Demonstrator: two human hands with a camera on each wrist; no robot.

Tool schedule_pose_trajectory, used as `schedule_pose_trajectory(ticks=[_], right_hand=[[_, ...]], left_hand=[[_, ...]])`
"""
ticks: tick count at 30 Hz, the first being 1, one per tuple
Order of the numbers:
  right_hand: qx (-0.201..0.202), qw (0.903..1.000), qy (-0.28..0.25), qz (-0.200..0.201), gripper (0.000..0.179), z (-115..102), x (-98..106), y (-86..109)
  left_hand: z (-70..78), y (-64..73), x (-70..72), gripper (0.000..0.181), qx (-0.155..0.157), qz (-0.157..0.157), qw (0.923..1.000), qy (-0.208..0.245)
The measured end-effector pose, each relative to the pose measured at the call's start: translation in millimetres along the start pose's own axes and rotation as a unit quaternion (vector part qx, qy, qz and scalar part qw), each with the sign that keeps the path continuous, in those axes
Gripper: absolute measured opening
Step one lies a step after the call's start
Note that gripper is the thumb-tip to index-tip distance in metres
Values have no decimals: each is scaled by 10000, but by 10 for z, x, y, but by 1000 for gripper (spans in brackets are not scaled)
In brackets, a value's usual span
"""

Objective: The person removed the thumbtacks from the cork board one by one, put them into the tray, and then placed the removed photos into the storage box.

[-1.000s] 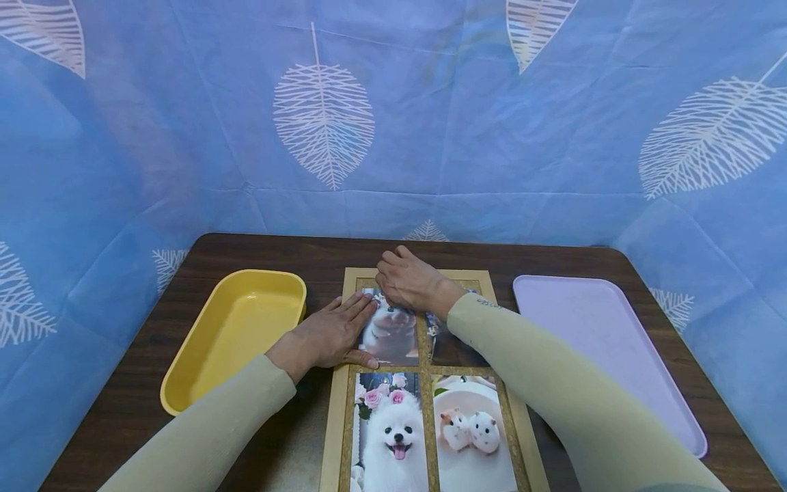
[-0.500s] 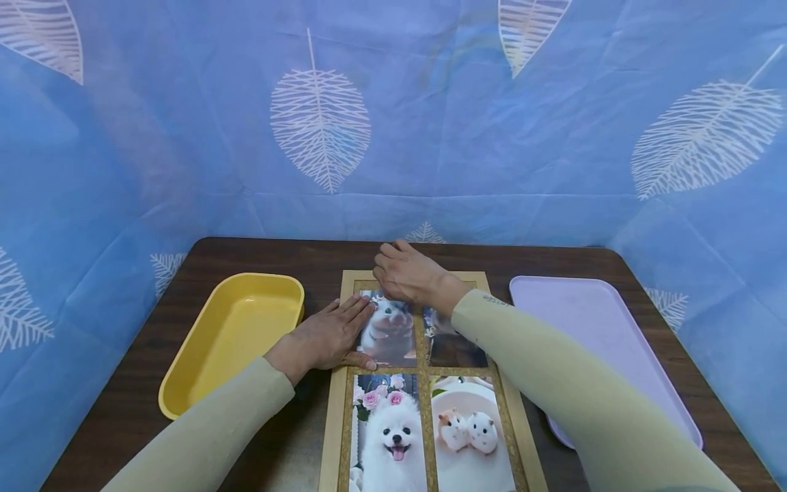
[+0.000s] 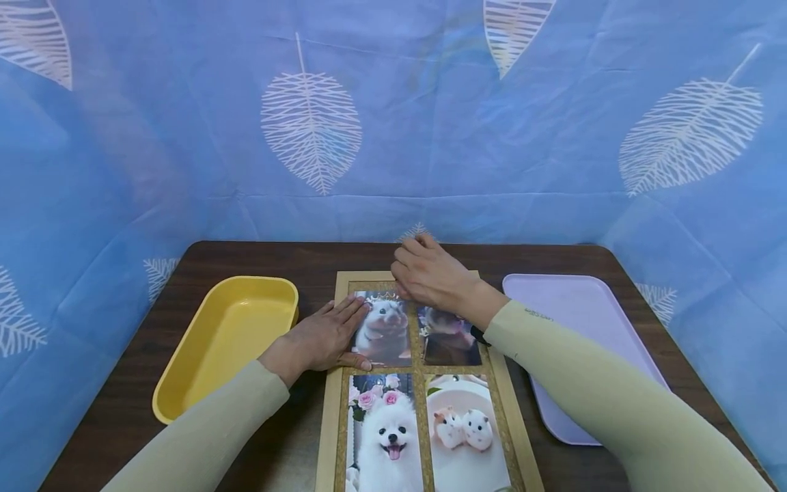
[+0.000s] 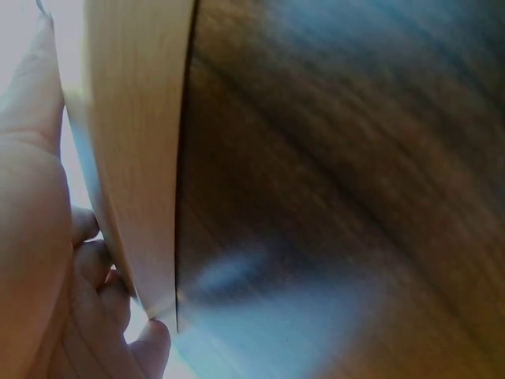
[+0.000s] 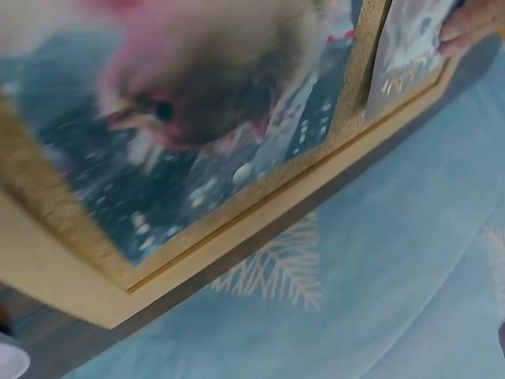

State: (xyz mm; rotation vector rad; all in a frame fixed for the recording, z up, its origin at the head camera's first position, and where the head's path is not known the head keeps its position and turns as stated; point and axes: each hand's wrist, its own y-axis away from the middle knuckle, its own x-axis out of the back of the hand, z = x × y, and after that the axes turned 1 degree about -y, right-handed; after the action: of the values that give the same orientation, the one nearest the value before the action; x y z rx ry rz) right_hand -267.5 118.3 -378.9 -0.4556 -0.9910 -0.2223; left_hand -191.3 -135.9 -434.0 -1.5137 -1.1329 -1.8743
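A light wooden frame (image 3: 327,437) with a cork backing lies on the dark table, holding photos in its four sections. My left hand (image 3: 326,338) rests flat, fingers straight, on the left edge of the upper left photo (image 3: 387,338) of a hamster with a crown. In the left wrist view the hand (image 4: 31,237) lies along the frame's side (image 4: 134,142). My right hand (image 3: 436,277), fingers curled, is over the top of the frame between the upper photos. Its fingertips are hidden, and I cannot tell whether they pinch anything. Its forearm passes beside the upper right photo (image 3: 451,352).
A yellow tray (image 3: 162,389) stands to the left of the frame. To the right lies a flat purple tray (image 3: 553,301), partly covered by the right sleeve. Below are photos of a white dog (image 3: 390,441) and two hamsters (image 3: 464,430). A blue leaf-print cloth (image 3: 393,123) hangs behind the table.
My right hand has shifted to the right along the frame's top, uncovering more of the hamster photo's upper part. The left hand stays on the photo. The head view has turned slightly.
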Motion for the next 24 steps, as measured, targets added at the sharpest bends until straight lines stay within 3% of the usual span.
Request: schedule_pose_trajectory(ticks=[9,16,24], right_hand=[[-414,9975,-313,480,25,169,101,441],[-699,9937,-534,696,21,294,121,954],[-1452,9830,-928,627,8,460,68,1626]], left_hand=[[23,5,2,110,-37,62,9999,130],[28,5,2,111,7,38,9997,230],[39,-4,-4,112,1,52,9995,317]])
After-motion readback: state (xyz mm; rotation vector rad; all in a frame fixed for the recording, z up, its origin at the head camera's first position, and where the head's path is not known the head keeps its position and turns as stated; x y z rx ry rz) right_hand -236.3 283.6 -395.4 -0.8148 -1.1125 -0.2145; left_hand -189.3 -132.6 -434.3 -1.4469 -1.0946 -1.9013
